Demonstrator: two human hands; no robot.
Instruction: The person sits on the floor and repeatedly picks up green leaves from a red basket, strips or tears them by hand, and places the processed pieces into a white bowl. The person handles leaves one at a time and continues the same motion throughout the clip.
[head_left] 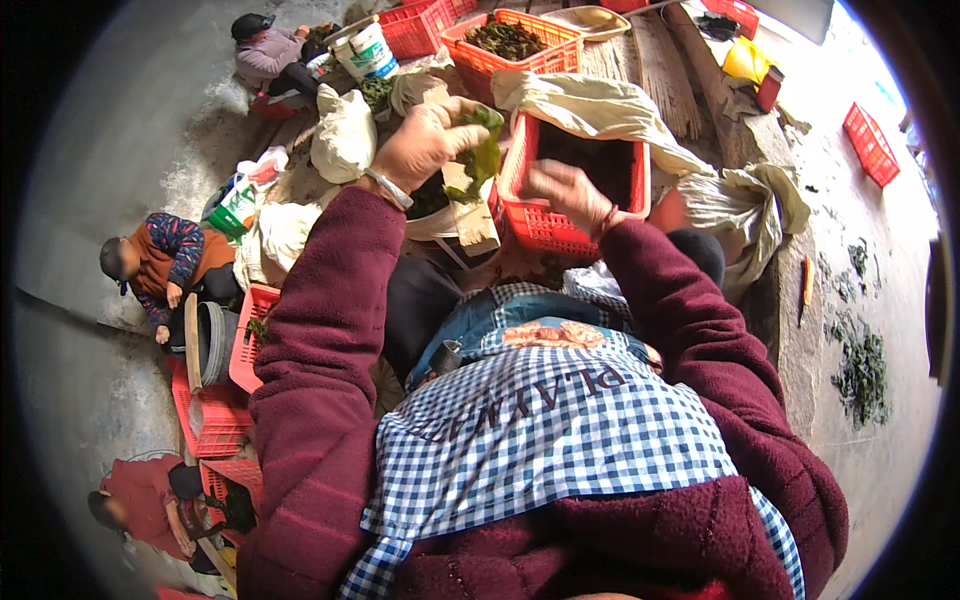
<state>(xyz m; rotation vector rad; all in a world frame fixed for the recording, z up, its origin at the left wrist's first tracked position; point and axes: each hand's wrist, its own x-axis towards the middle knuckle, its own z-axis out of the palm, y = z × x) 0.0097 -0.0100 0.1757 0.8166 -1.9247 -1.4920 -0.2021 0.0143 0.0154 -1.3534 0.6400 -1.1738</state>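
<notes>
My left hand [425, 148] is closed on a flat, translucent green piece of seaweed [483, 160], which hangs from its fingers. Just below it, a narrow wooden board [474, 228] lies across a container holding more dark green seaweed [430, 198]. My right hand [570, 195] is over the near left part of a red plastic basket [640, 190]. Motion smears its fingers, so whether it holds anything is unclear. Dark contents fill the basket's shadowed inside, and a cream cloth [610, 100] is draped along its far rim.
Another red basket [560, 60] with dark seaweed stands beyond. Left are a tied white sack [343, 135], a bucket [365, 52] and several seated people among baskets. An orange-handled knife [807, 282] lies on a timber at right; scattered seaweed [860, 370] covers part of the floor.
</notes>
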